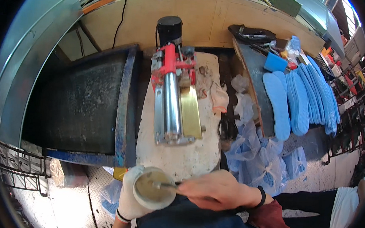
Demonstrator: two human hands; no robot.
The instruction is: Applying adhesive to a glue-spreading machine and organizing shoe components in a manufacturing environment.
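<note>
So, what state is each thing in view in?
Cup: uncovered, held in the gloved left hand.
Stick: gripped in the bare right hand, tip inside the cup.
Machine: running or off, can't tell.
White cloth, maybe a glove: crumpled beside the machine.
Blue insoles: stacked side by side.
Plastic bags: bulging, blue contents.

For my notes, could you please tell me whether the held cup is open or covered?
Open: the cup in the left hand shows its tan interior, with no lid.
</note>
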